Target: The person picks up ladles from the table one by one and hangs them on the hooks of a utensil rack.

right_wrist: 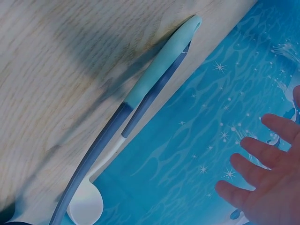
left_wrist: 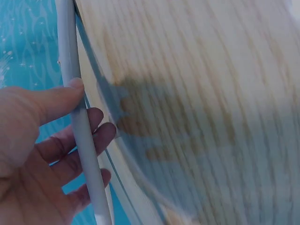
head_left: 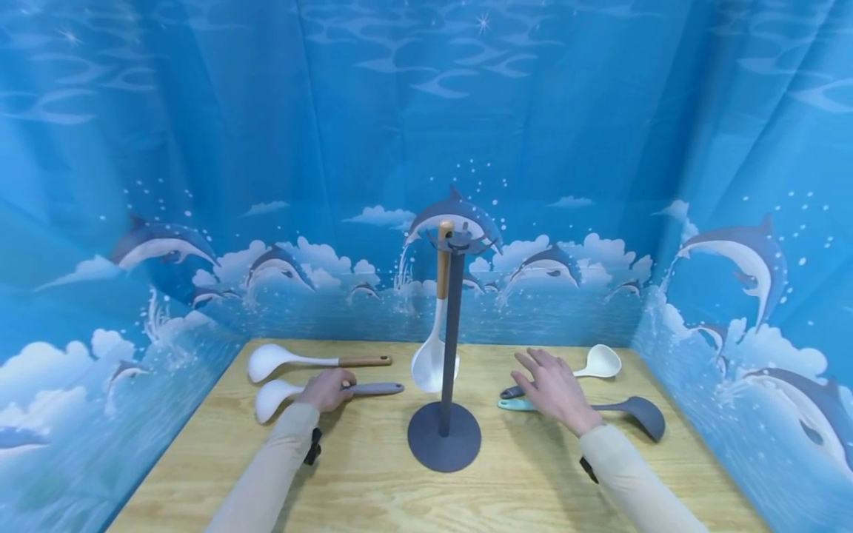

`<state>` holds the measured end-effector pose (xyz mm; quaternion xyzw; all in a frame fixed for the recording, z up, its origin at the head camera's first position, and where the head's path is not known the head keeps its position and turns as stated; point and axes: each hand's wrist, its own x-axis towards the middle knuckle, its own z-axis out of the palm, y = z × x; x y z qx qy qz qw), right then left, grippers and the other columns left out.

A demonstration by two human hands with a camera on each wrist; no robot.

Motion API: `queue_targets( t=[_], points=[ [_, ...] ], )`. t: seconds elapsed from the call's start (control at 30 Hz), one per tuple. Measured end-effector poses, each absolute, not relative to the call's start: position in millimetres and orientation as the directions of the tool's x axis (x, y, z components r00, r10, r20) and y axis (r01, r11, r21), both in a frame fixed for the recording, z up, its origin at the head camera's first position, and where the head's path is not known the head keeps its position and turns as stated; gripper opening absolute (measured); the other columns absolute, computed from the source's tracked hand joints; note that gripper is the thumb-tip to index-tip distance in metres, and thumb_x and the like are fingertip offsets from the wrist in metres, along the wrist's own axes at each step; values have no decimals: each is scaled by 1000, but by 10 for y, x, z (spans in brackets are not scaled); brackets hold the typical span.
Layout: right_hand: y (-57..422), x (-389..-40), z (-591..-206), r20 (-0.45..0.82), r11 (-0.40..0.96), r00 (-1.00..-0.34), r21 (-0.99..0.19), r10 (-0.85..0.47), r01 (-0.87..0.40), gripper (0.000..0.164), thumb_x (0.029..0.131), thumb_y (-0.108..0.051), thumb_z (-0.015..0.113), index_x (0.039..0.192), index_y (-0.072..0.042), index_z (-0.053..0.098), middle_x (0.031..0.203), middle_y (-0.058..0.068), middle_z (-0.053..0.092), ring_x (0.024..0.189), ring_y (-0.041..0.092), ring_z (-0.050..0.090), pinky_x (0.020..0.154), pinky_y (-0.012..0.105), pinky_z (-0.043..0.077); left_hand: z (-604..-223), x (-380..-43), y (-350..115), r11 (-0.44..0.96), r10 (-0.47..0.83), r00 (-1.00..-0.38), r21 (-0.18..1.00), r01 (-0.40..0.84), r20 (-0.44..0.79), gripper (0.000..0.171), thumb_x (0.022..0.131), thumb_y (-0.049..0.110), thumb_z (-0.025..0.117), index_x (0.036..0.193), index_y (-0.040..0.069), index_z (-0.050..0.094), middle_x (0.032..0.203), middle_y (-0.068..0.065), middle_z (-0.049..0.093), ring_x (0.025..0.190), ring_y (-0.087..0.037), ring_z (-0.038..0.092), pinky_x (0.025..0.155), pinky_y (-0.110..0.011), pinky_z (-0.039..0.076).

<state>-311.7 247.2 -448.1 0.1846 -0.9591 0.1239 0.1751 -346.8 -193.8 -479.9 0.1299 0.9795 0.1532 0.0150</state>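
At the left of the table, my left hand point(head_left: 326, 390) holds a white ladle with a grey handle point(head_left: 376, 389). In the left wrist view the thumb lies across that grey handle point(left_wrist: 83, 131), with the fingers curled behind it. Over on the right, my right hand point(head_left: 553, 389) is spread above two ladles, its fingers apart and holding nothing. One is a dark grey ladle point(head_left: 643, 416) with a turquoise handle point(right_wrist: 161, 68). The other is a white ladle point(head_left: 602, 361) with a dark handle. My hand hides their middle parts in the head view.
Between the hands stands a dark grey utensil stand point(head_left: 444, 444) with a round base and hooks on top. A white ladle with a wooden handle point(head_left: 443, 275) hangs from it. Another wooden-handled white ladle point(head_left: 269, 361) lies behind my left hand. Dolphin-print curtains point(head_left: 373, 148) enclose the table point(head_left: 373, 496).
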Motion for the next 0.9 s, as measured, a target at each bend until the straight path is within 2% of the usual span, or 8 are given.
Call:
queue_targets(
  t=[0.1, 0.23, 0.37, 0.63, 0.9],
  points=[
    [2472, -3104, -4475, 368, 906, -879, -174, -303, -385, 50, 100, -38, 54, 138, -6, 56, 142, 25, 51, 131, 45, 47, 106, 66, 32, -4810, -3471, -1948, 907, 279, -960, 329, 264, 4, 16, 91, 9, 68, 106, 9, 73, 110, -9, 71, 104, -31, 65, 88, -51, 51],
    [2469, -3097, -4470, 359, 909, -887, -187, -290, -373, 50, 101, -40, 53, 139, -7, 55, 143, 25, 50, 133, 45, 45, 107, 67, 31, -4827, -3474, -1963, 899, 294, -956, 335, 283, 18, 17, 93, 10, 66, 109, 9, 72, 111, -10, 71, 104, -32, 65, 88, -52, 51],
    [2467, -3091, -4461, 348, 909, -893, -197, -286, -368, 51, 101, -40, 52, 140, -7, 54, 144, 25, 48, 134, 45, 44, 108, 67, 30, -4837, -3468, -1986, 890, 304, -950, 334, 310, 71, 20, 94, 11, 64, 113, 8, 70, 112, -12, 71, 106, -35, 65, 89, -56, 49],
    [2439, -3074, -4427, 358, 906, -888, -198, -290, -375, 51, 101, -40, 51, 140, -8, 54, 143, 25, 49, 133, 45, 44, 108, 66, 30, -4817, -3472, -2001, 876, 278, -938, 346, 336, 207, 24, 94, 11, 64, 117, 7, 69, 109, -12, 71, 102, -36, 65, 85, -57, 49],
    [2412, -3080, -4404, 363, 901, -889, -220, -279, -373, 50, 101, -39, 51, 139, -7, 55, 142, 25, 51, 131, 44, 47, 107, 65, 32, -4794, -3479, -1967, 867, 254, -914, 343, 360, 317, 30, 99, 16, 57, 126, 6, 64, 111, -17, 69, 103, -39, 63, 86, -59, 46]
  ],
)
